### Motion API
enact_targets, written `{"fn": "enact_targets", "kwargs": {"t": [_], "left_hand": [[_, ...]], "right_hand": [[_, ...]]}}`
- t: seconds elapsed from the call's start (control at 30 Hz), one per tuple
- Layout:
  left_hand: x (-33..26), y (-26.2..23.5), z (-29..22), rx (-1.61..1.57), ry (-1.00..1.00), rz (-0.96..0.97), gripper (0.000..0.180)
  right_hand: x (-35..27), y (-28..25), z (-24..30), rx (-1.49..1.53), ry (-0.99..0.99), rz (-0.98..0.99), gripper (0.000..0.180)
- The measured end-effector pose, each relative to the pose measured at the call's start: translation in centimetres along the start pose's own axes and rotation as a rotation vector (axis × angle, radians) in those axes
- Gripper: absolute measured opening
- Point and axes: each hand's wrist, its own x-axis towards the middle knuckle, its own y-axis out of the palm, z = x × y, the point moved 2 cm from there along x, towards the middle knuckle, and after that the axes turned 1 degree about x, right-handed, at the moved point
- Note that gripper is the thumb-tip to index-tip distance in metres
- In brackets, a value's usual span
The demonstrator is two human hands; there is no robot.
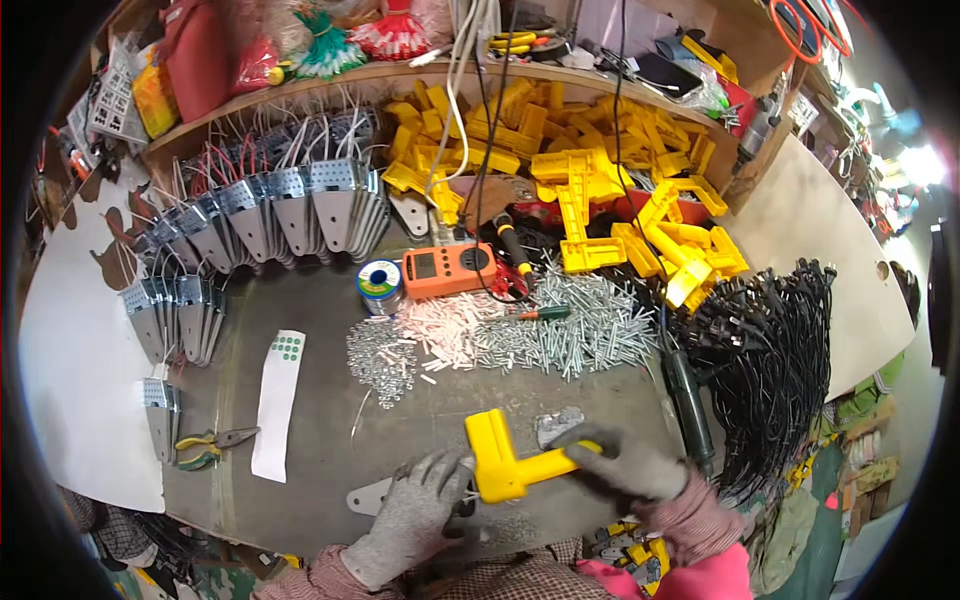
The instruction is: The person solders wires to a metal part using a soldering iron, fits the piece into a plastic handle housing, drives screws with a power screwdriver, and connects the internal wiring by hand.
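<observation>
In the head view, the glossy yellow plastic piece [508, 472] — a broad block with a narrower arm jutting to the right — is over the near part of the desk [320, 300], the arm's end pinched in my gloved right fingers [608, 458]. My left fingers [440, 475] curl beside the block, though I cannot tell whether they grip anything; a grey metal plate [368, 497] there is partly covered, my right fingers are blurred, and the piece's underside is hidden.
</observation>
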Motion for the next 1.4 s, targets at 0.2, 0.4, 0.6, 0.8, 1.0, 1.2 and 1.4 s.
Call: {"fn": "enact_targets", "kwargs": {"t": [0.2,0.4,0.6,0.8,1.0,1.2,1.4], "left_hand": [[4.5,-4.0,0.9,-0.049,0.042,0.254,0.046],[20.7,2.4,-0.2,0.589,0.679,-0.079,0.022],[24.5,5.0,0.3,0.81,0.759,0.053,0.013],[26.1,4.3,-0.3,0.802,0.982,-0.008,0.014],[25.6,0.1,-1.3,0.832,0.83,0.188,0.019],[19.0,2.1,-1.9,0.462,0.55,0.46,0.021],[16.2,1.5,-1.7,-0.312,0.108,0.363,0.03]], "right_hand": [[2.4,-6.0,-0.9,-0.705,0.034,-0.673,0.019],[6.3,-6.4,-4.8,-0.928,0.254,-0.505,0.02],[3.5,-7.4,-3.4,-0.333,0.072,-0.557,0.036],[0.3,-4.9,-4.2,-0.356,-0.05,-0.512,0.019],[-2.4,-3.9,0.7,-0.308,-0.198,-0.338,0.017],[-1.5,2.2,0.7,-0.287,-0.507,0.052,0.023],[-0.9,3.0,-0.3,-0.305,-0.522,0.121,0.026]]}}
